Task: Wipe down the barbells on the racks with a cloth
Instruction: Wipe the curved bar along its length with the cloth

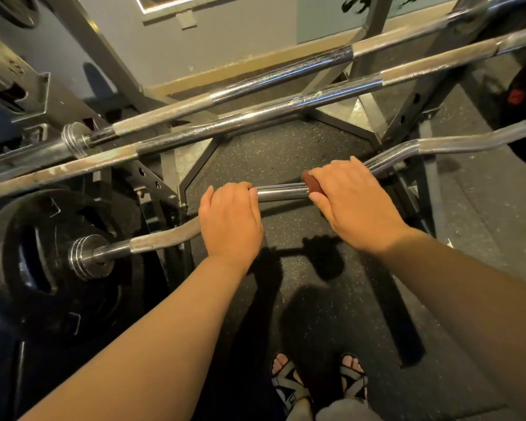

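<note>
You were mid-wipe on the nearest curl bar (281, 192) on its rack (406, 120), left hand (230, 220) curled round it, right hand (351, 205) clamping the brown cloth (312, 183) to the shaft; sliding it rightward seemed the likely next move.

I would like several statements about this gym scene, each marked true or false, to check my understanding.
1. The right hand holds a reddish-brown cloth on the curl bar. True.
2. The left hand hangs free, away from any bar. False: its fingers curl over the same curl bar.
3. A black weight plate sits on the left end of the curl bar. True.
4. Only one straight barbell lies beyond the curl bar. False: there are two, a farther straight barbell and a nearer straight barbell.
5. The person stands barefoot. False: the feet wear sandals.
</note>
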Motion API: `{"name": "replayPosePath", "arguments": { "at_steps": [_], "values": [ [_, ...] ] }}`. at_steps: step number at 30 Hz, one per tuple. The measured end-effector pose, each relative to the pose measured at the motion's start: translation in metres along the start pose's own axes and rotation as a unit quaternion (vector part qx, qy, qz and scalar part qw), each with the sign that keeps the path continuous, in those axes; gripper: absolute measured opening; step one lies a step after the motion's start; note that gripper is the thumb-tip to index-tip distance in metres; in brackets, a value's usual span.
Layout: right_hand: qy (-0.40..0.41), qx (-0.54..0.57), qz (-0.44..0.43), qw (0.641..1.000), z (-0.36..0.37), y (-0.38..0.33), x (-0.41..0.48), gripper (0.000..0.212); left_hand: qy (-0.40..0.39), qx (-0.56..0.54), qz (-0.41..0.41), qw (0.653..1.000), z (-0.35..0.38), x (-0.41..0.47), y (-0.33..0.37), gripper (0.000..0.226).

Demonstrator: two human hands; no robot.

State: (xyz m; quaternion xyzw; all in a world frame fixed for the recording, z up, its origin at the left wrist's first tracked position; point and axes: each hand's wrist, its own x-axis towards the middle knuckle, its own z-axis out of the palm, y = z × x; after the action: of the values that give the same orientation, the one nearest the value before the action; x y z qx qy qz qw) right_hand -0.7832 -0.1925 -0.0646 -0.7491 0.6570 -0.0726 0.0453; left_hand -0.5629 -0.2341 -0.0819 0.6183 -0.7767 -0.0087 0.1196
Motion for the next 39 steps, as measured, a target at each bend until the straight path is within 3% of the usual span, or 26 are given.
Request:
{"name": "replayPosePath", "arguments": {
  "at_steps": [6, 10, 13, 17, 19, 25, 30, 33, 35, 39],
  "values": [
    [0.031, 0.021, 0.133, 0.990, 0.001, -0.001, 0.001, 0.037, 0.001, -0.008, -0.018, 1.000, -0.002, 0.000, 0.004, 0.042],
    [0.019, 0.064, 0.040, 0.997, 0.010, -0.017, 0.003, 0.024, 0.008, -0.006, -0.064, 0.998, -0.003, -0.003, 0.016, 0.042],
    [0.014, 0.041, -0.050, 0.998, 0.005, 0.017, 0.001, 0.029, 0.024, -0.021, -0.089, 0.996, -0.003, -0.005, 0.032, 0.038],
    [0.056, 0.018, 0.009, 0.998, 0.000, 0.051, 0.005, 0.034, 0.000, -0.053, -0.009, 0.999, -0.002, -0.006, 0.062, 0.035],
    [0.058, 0.019, 0.031, 0.998, 0.003, 0.046, 0.004, 0.033, -0.008, -0.049, -0.010, 0.999, 0.000, -0.002, 0.078, 0.035],
    [0.027, 0.038, -0.089, 0.995, -0.007, 0.078, -0.002, 0.032, -0.015, 0.002, -0.042, 0.999, 0.013, 0.003, 0.083, 0.042],
    [0.039, 0.034, 0.026, 0.998, -0.001, 0.048, 0.012, 0.037, -0.011, 0.019, -0.083, 0.996, 0.014, 0.005, 0.097, 0.042],
    [0.039, 0.078, 0.012, 0.996, 0.009, 0.035, -0.003, 0.036, -0.022, 0.007, -0.013, 1.000, 0.017, 0.005, 0.109, 0.049],
    [0.040, 0.103, -0.002, 0.994, 0.014, 0.034, -0.017, 0.045, -0.015, -0.005, 0.030, 0.999, 0.021, 0.005, 0.117, 0.050],
    [0.029, 0.060, -0.052, 0.996, 0.008, 0.049, -0.008, 0.043, 0.019, -0.020, 0.025, 0.999, 0.027, 0.003, 0.118, 0.041]
  ]
}}
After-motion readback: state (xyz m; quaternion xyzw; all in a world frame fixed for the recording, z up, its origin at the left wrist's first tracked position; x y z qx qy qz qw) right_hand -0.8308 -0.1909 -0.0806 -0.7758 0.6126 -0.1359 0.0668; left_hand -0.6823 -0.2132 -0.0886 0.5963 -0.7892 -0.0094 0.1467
